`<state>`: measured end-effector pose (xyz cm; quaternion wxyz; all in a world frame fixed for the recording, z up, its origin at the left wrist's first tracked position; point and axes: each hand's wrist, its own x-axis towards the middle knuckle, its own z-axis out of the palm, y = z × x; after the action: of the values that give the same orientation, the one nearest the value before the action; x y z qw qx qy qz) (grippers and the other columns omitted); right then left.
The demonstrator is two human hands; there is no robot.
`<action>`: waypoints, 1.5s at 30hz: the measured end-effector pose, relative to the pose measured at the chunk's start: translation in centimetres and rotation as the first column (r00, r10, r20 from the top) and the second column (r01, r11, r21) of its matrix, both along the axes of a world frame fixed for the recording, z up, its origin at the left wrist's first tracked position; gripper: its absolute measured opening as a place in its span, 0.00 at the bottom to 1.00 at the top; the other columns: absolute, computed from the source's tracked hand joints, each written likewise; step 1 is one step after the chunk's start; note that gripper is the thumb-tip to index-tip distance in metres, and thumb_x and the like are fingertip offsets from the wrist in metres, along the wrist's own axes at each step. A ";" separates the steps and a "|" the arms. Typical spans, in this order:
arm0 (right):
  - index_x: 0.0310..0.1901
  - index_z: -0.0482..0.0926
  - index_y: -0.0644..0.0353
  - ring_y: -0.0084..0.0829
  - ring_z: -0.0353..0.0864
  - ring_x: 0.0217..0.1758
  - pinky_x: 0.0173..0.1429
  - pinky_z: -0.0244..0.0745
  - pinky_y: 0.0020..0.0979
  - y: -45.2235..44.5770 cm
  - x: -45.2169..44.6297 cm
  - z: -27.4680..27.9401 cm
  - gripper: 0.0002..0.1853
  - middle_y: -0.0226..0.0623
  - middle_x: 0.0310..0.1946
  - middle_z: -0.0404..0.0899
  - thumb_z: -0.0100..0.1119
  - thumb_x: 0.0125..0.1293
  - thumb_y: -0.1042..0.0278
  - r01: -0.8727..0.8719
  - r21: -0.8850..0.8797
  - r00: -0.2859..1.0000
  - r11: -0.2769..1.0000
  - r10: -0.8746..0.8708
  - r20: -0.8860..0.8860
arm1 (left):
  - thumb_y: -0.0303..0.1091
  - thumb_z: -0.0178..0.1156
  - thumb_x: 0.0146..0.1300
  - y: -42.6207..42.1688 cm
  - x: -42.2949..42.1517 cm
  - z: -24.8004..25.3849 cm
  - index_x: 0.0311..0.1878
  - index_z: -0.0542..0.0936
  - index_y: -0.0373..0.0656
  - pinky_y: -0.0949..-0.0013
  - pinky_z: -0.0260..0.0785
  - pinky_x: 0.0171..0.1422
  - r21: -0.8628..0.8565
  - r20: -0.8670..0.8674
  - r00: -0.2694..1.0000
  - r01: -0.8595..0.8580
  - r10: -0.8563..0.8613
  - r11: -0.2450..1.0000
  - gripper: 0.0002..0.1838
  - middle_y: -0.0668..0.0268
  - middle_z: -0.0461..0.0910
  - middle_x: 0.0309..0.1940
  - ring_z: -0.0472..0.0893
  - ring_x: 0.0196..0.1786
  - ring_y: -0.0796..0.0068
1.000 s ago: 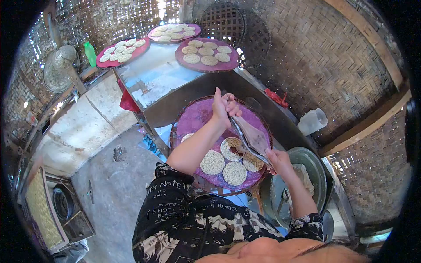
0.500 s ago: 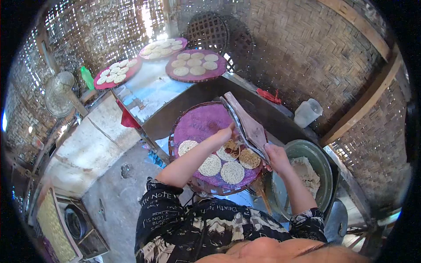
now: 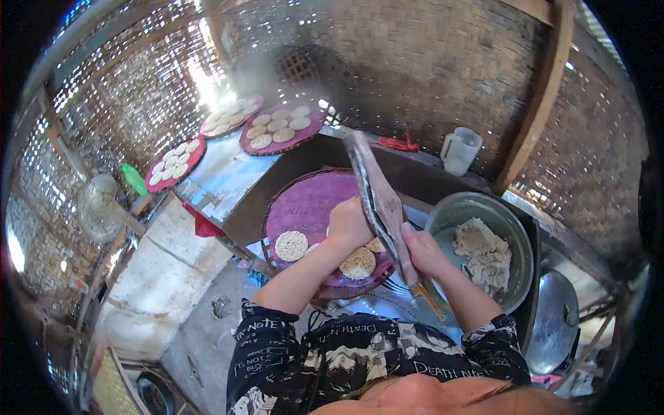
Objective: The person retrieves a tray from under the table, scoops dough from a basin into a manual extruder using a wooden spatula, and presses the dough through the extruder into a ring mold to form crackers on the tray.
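Observation:
My right hand (image 3: 423, 250) is closed around the lower right side of a flat board (image 3: 387, 197), held steeply tilted with its edge towards me. A dark sheet or layer shows along the board's left face. My left hand (image 3: 351, 223) is against that left face; its back shows and its fingers are hidden. Underneath is a round woven tray lined with purple cloth (image 3: 297, 197). On it lie a pale, grainy flat round cake (image 3: 291, 245) and a browner one (image 3: 357, 263); my left arm and the board hide others.
At right a green basin (image 3: 515, 207) holds pale dough (image 3: 484, 252), with a metal lid (image 3: 555, 321) beside it. A plastic jug (image 3: 461, 151) stands on the back ledge. Several cake-covered trays (image 3: 312, 131) rest at back left. A wooden stick (image 3: 430, 302) lies below the board.
My view has shifted, so the surroundings sit differently in frame. The board stands more upright, seen more edge-on. My left hand has turned, and its extended fingers have gone out of sight behind the board.

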<state>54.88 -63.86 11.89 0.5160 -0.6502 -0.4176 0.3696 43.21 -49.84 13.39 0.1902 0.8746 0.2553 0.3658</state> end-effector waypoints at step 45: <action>0.67 0.45 0.48 0.39 0.64 0.56 0.56 0.66 0.51 -15.4 1.5 11.4 0.43 0.38 0.56 0.60 0.52 0.56 0.38 -0.211 0.929 0.877 0.304 0.478 0.043 | 0.40 0.58 0.60 -1.7 -3.9 1.7 0.39 0.80 0.47 0.57 0.63 0.62 -0.125 0.992 0.117 0.964 0.045 0.236 0.09 0.64 0.71 0.45 0.73 0.51 0.65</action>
<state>56.35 -79.27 23.27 0.7399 -0.1006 -0.6138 0.2563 39.35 -51.51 15.11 0.8053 0.3224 -0.1278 0.4808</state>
